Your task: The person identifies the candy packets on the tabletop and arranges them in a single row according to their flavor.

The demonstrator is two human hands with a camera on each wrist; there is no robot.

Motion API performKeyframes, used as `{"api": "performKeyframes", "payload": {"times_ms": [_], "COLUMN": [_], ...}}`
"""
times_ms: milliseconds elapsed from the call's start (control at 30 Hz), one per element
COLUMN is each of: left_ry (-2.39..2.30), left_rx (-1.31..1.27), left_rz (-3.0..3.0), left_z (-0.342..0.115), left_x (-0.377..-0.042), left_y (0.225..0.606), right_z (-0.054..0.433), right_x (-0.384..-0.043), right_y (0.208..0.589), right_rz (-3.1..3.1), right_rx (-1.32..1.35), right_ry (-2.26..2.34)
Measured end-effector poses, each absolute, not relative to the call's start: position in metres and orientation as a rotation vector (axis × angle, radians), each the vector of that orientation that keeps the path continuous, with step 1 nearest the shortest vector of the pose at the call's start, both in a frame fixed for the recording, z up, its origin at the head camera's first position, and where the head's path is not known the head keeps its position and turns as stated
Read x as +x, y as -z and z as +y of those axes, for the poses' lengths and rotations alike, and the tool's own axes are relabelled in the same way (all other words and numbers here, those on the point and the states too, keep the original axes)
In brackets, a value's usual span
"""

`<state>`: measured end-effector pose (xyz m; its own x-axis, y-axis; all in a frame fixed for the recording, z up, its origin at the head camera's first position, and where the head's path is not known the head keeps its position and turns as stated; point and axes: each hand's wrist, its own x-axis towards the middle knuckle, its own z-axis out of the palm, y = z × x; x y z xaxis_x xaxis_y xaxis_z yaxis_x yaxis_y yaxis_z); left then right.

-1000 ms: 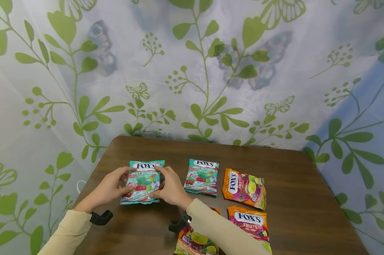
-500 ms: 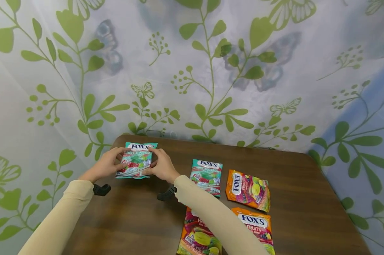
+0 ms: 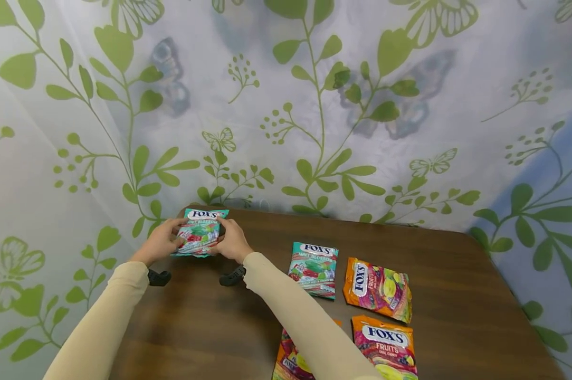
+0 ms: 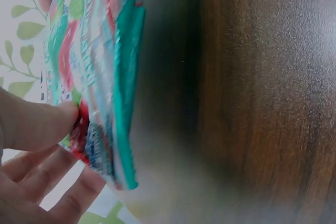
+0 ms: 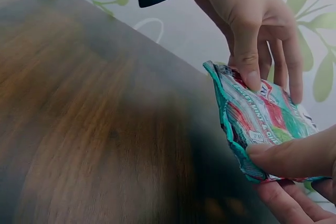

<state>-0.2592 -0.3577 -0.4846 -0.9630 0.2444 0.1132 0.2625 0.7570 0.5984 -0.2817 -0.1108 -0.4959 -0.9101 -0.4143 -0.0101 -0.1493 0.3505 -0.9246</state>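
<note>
Both hands grip a teal Fox's Mint Blossom candy bag (image 3: pixel 199 233) near the far left corner of the table. My left hand (image 3: pixel 160 242) pinches its left side, and my right hand (image 3: pixel 232 241) pinches the right side. In the left wrist view the left thumb presses the front of the bag (image 4: pixel 94 77), with fingers behind it. The right wrist view has both thumbs on the face of the bag (image 5: pixel 268 119), whose lower edge appears lifted off the wood. Whether its far edge touches the table is hard to tell.
A second teal Mint Blossom bag (image 3: pixel 313 269) lies mid-table. Right of it are an orange Fox's Fruits bag (image 3: pixel 378 289) and another below (image 3: pixel 384 348). One more fruit bag (image 3: pixel 291 361) is partly under the right forearm. A leaf-patterned curtain (image 3: pixel 286 105) hangs behind the brown table (image 3: pixel 196 327).
Both hands have carried the teal candy bag away from the body, up and left toward the table's far left corner. The other bags stay put; the head view has shifted slightly.
</note>
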Motion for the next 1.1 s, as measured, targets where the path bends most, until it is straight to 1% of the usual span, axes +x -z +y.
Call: {"api": "performKeyframes", "payload": {"times_ms": [267,433,867,1100], "left_ry": [1.0,0.972,0.963,0.862], "left_rx": [-0.368,-0.36,-0.319,-0.351], "left_rz": [-2.88,-2.869,-2.864,-2.872], "left_z": [-0.357,-0.356,-0.349,-0.346], "left_x": [-0.257,-0.255,-0.26,-0.262], "left_y": [0.507,0.512,0.516,0.513], "right_z": [-0.118,-0.12,-0.126,-0.124], "right_x": [-0.279,-0.276,-0.279,-0.277], "right_y": [0.516,0.522,0.521,0.513], "right_rz": [2.386,2.429,2.6,2.631], "right_rx": [-0.456,-0.451,-0.458,-0.455], "right_ry": [1.545,1.508,1.322,1.275]}}
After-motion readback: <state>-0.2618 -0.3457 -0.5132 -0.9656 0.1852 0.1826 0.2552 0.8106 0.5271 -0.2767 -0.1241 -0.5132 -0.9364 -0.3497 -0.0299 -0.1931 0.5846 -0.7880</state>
